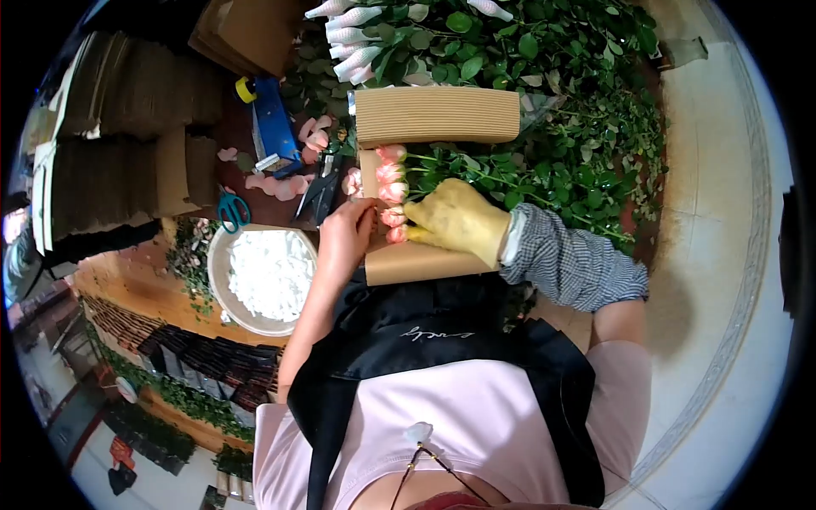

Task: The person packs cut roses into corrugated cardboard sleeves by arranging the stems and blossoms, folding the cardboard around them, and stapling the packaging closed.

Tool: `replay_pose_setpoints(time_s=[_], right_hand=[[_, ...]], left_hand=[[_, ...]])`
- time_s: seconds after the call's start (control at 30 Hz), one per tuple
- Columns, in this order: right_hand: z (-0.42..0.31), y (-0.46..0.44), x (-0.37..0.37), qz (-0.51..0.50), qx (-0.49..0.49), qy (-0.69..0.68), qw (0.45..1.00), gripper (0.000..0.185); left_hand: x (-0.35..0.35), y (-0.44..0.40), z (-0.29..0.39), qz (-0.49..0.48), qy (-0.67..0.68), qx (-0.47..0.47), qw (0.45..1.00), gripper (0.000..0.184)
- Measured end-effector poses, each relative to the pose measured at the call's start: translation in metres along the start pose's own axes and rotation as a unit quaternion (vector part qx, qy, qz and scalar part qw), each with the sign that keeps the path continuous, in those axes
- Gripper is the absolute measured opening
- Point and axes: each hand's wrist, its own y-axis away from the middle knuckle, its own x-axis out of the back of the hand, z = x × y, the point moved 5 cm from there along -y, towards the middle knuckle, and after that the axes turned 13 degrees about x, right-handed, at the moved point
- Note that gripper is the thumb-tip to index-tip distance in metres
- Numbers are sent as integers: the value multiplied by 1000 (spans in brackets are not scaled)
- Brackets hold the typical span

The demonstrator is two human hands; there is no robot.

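A row of pink roses (392,173) lies on a brown cardboard sheet (416,264), heads to the left and leafy stems to the right. My right hand (455,217), in a yellow glove, has its fingers closed round the rose nearest me, just behind the bloom. My bare left hand (344,236) is at the left edge of the sheet, beside the rose heads. Its thumb and fingers are drawn together; whatever they may pinch is hidden. Beyond the roses stands a block of corrugated cardboard (438,116).
Leafy stems (578,59) cover the table's far right, with sleeved white blooms (353,42) beside them. At left are black scissors (321,191), teal-handled scissors (232,211), a blue box (274,121), loose petals and stacked cardboard (119,170). A bowl (218,285) holds white pieces.
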Motion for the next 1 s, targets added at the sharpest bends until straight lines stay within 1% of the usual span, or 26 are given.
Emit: replay_pose_setpoints(time_s=[0.07, 0.1, 0.2, 0.23, 0.3, 0.33, 0.4, 0.43, 0.47, 0.5, 0.53, 0.57, 0.6, 0.63, 0.67, 0.7, 0.73, 0.8, 0.83, 0.87, 0.93, 0.97, 1.0], right_hand=[[5, 2, -8, -9, 20, -4, 1000, 42], [6, 2, -9, -4, 13, -6, 1000, 42], [4, -4, -11, -3, 10, 17, 1000, 43], [4, -7, -13, -3, 2, 24, 1000, 44], [5, -7, -11, 2, -18, 25, 1000, 48], [4, -7, -10, 3, -18, 26, 1000, 48], [4, -8, -13, -29, -7, 14, 999, 50], [4, -9, -16, -28, -3, 16, 999, 50], [4, -11, -20, -29, -6, 14, 999, 50], [4, -12, -16, -30, -11, 14, 999, 50], [3, -15, -14, -72, -28, 8, 997, 41], [2, -16, -9, -62, -32, -4, 998, 35], [1, -14, -5, -55, -38, -17, 998, 29], [0, -14, -8, -30, -37, 23, 999, 21], [3, -13, -10, -13, -38, 13, 999, 17], [7, -10, -12, 27, -20, 2, 999, 16], [9, -7, -13, 62, 5, -11, 998, 15], [12, -2, 4, 10, 6, -116, 993, 18], [13, 5, 13, 39, 13, -152, 988, 24], [17, 8, 20, 79, 19, -156, 984, 28], [26, 11, 39, 111, -103, -115, 982, 26], [31, 6, 35, 99, -146, -109, 978, 27], [37, 3, 32, 93, -196, -102, 971, 28]], left_hand=[[-3, 2, -2, -43, 68, 47, 996, 20], [-11, -1, -11, -54, 91, 47, 993, 20], [-13, -2, -10, -71, 85, 57, 992, 20], [-13, -2, -9, -72, 83, 54, 992, 20], [-10, 0, -12, -31, 99, 71, 992, 20], [-11, -1, -15, -30, 98, 71, 992, 20], [-4, -4, -20, -11, 161, 79, 984, 19], [-3, -5, -22, -34, 161, 106, 981, 18], [5, -5, -15, -27, 162, 105, 981, 18], [14, -4, -2, -14, 75, 79, 994, 18], [20, -5, 12, -1, -11, 50, 999, 19], [23, -1, 18, -11, 9, 61, 998, 21], [27, 5, 38, -62, 39, 62, 995, 21], [27, 11, 55, -107, 13, 35, 994, 21], [25, 19, 67, -148, -12, 12, 989, 21], [19, 26, 79, -141, -100, -61, 983, 22], [10, 31, 85, -149, -163, -53, 974, 19], [-8, 41, 98, -118, -282, -55, 951, 16], [-18, 45, 101, -72, -330, -88, 937, 14], [-32, 45, 92, -31, -319, -41, 946, 16], [-37, 48, 99, 33, -326, -2, 945, 18], [-44, 48, 100, 26, -343, -18, 939, 21], [-43, 49, 107, 34, -361, -11, 932, 22]])
